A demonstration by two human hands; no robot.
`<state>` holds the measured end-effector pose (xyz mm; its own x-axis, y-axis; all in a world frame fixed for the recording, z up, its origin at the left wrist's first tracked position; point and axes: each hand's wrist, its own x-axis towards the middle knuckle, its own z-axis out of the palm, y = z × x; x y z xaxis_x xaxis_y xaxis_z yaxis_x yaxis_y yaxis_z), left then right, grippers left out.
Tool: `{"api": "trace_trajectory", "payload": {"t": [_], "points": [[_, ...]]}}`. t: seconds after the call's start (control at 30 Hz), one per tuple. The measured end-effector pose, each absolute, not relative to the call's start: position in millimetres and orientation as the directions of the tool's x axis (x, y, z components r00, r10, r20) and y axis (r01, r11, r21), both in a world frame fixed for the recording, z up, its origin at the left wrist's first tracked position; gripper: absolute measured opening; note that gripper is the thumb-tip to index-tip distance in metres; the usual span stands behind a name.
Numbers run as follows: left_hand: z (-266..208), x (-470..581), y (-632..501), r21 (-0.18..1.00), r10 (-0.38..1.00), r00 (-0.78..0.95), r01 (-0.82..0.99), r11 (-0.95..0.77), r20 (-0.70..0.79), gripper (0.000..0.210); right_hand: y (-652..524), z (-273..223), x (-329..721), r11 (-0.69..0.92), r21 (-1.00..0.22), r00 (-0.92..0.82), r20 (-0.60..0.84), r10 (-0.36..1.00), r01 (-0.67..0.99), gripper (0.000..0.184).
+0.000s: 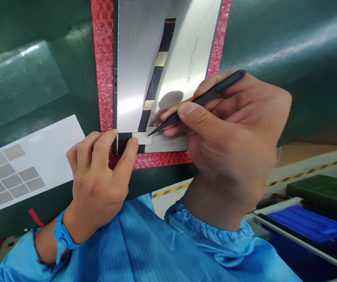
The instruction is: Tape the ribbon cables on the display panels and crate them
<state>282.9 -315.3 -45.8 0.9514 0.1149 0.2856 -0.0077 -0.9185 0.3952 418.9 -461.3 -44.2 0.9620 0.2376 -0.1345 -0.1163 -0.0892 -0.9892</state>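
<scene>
right hand [233, 121] pinches black tweezers [211, 93] over the metal panel [134, 70]; left hand [99, 180], thumb spread from fingers, touches its corner.

Black tweezers [212, 93] are slanting down to the left, their pointed tip ending at the right part of 1 small pale sticker [142, 138], too close to tell touching from apart. The sticker is lying over black areas near the bottom left corner of a silvery panel [133, 74]. The panel is lying on red bubble wrap [105, 66], showing 1 long dark strip [156, 78] with 2 pale gold patches.
</scene>
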Motion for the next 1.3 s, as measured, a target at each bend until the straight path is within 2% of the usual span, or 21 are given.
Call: {"api": "trace_trajectory", "payload": {"t": [0.3, 0.47, 0.57, 0.7, 0.8, 1.03, 1.17, 1.3], "points": [[-44.2, 283.7, -317.2, 0.326, 0.113, 0.949, 0.012, -0.945, 0.294, 0.031, -456.6, -45.9, 411.3, -0.102, -0.994, 0.983, -0.066, 0.174, -0.048, 0.019], [-41.6, 282.6, -318.3, 0.261, 0.073, 0.956, -0.003, -0.965, 0.283, 0.028, -463.5, -53.4, 414.9, -0.085, -0.996, 1.0, -0.005, 0.024, -0.003, 0.019], [-39.1, 283.4, -322.5, 0.25, 0.048, 0.976, -0.007, -0.968, 0.214, 0.027, -467.7, -63.7, 416.5, -0.029, -0.999, 0.999, 0.02, -0.027, 0.02, 0.019], [-35.9, 285.4, -330.4, 0.216, 0.04, 0.996, 0.023, -0.976, 0.078, 0.048, -468.1, -74.6, 413.1, -0.02, -0.998, 0.997, 0.063, -0.054, 0.062, 0.017], [-33.0, 284.3, -334.0, 0.206, 0.08, 0.997, 0.076, -0.976, 0.012, 0.058, -465.8, -74.6, 411.2, 0.003, -0.998, 0.995, 0.06, -0.081, 0.061, 0.018], [-25.0, 281.7, -330.5, 0.189, 0.256, 0.966, 0.247, -0.951, 0.026, 0.045, -463.6, -70.1, 414.8, 0.074, -0.997, 0.992, -0.004, -0.125, 0.005, 0.017], [-22.4, 295.2, -323.3, 0.34, 0.345, 0.936, 0.302, -0.891, 0.072, 0.056, -465.7, -76.8, 416.5, 0.152, -0.988, 0.994, -0.034, -0.107, -0.017, 0.017], [-12.1, 319.9, -318.9, 0.519, 0.435, 0.897, 0.41, -0.75, -0.081, 0.064, -464.4, -82.7, 416.7, 0.243, -0.969, 0.993, -0.079, -0.093, -0.054, 0.022]]}}
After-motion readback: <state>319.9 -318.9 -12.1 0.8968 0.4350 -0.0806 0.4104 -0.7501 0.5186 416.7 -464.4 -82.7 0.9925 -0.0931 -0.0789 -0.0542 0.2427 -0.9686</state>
